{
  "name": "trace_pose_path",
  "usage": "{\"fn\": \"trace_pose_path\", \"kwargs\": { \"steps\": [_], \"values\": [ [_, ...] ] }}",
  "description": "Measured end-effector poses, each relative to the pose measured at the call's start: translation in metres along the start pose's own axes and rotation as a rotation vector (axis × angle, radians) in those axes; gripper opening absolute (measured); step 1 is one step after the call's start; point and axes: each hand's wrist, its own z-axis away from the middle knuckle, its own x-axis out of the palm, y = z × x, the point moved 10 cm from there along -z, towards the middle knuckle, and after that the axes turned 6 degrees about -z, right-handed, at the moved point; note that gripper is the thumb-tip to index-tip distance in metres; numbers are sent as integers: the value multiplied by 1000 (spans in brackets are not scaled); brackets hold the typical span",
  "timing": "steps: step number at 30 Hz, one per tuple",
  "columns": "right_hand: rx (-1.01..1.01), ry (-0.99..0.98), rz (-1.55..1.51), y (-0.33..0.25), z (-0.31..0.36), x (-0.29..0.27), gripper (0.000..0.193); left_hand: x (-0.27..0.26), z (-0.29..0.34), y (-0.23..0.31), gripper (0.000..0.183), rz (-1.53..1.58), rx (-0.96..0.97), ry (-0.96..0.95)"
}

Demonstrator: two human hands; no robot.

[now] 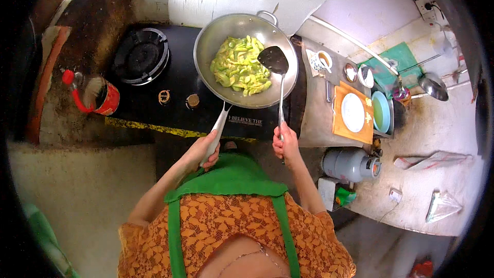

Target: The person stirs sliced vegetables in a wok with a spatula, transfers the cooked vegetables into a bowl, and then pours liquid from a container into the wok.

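Observation:
My left hand (203, 152) is wrapped round the long handle of a wide steel wok (206, 31) on the right side of the black stove (175, 105). Pale green sliced vegetables (241, 64) lie heaped in the middle and left of the wok. With my right hand (286, 144) I grip the handle of a spatula (274, 61), whose broad dark blade rests inside the wok at the right edge of the vegetables. The burner under the wok is hidden.
Left on the stove is a bare burner (141, 55), with a red-capped bottle (72, 83) and a red can (107, 98) beside it. On the right counter, a white plate (353, 112) sits on a wooden board (363, 136), near a teal bowl (381, 111). Below stands a grey gas cylinder (342, 164).

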Motion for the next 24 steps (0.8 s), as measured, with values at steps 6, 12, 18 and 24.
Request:
{"fn": "trace_pose_path", "kwargs": {
  "steps": [6,12,18,24],
  "values": [
    [-150,-14,378,-59,26,-17,39,1,3,5,52,-19,33,7],
    [-279,-49,1215,-147,74,-10,53,1,2,4,52,-21,10,21],
    [-379,-118,1227,-124,20,10,50,0,0,2,50,3,16,-2],
    [-246,-187,1225,-134,33,32,50,-3,3,2,49,-12,15,50]
  ]
}}
